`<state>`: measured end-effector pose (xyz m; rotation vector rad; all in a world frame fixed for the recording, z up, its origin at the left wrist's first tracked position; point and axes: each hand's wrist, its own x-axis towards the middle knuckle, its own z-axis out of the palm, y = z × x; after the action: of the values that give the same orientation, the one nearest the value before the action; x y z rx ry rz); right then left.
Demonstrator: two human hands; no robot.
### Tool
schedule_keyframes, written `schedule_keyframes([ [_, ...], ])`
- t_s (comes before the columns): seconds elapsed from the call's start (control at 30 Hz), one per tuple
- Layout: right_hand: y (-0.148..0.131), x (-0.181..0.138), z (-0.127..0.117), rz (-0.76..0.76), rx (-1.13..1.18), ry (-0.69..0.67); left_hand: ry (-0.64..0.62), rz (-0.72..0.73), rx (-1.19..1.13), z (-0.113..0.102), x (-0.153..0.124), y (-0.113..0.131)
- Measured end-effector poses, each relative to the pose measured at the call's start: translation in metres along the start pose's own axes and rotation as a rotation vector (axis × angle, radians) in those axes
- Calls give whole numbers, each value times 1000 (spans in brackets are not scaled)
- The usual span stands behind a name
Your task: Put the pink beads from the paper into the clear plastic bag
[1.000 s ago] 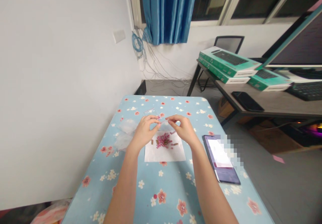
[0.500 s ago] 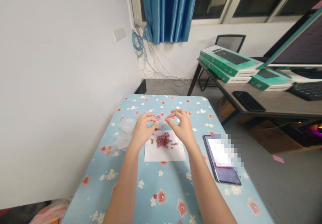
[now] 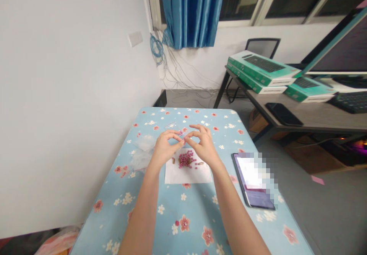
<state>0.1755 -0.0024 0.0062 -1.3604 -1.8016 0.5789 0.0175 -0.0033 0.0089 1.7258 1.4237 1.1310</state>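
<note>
While a blue curtain (image 3: 190, 14) hangs beside a dark window (image 3: 237, 2), the flower-printed pale-blue bench (image 3: 200, 209) stands along a white wall (image 3: 71, 94). On white paper (image 3: 174, 176) there lies a loose heap of small, round, dusky-pink pellets (image 3: 186, 159), with brownish capsules (image 3: 200, 163) among them. Above, left hand (image 3: 164, 148) and right hand (image 3: 203, 146) nearly meet; whether either grip clamps anything, I cannot tell.

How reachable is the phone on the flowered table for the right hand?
Likely yes: the phone lies beside the right forearm, and no object shows between it and the right hand, which is up by the left hand.
</note>
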Motion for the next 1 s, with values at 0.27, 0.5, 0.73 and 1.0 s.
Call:
schedule_keyframes([
  [0.27, -6, -1, -3, -35, -52, -83, -46, -83, -130, -2, -1, 1],
  [0.5, -6, 0, -5, -28, -116, -95, 68, 66, 141, 6, -5, 10],
  [0.73, -7, -3, -10, -37, -141, -103, 237, 112, 332, 7, -5, 11],
  [1.0, -10, -3, -16, 6, -109, -95, -38, 113, 139, -16, -4, 2],
])
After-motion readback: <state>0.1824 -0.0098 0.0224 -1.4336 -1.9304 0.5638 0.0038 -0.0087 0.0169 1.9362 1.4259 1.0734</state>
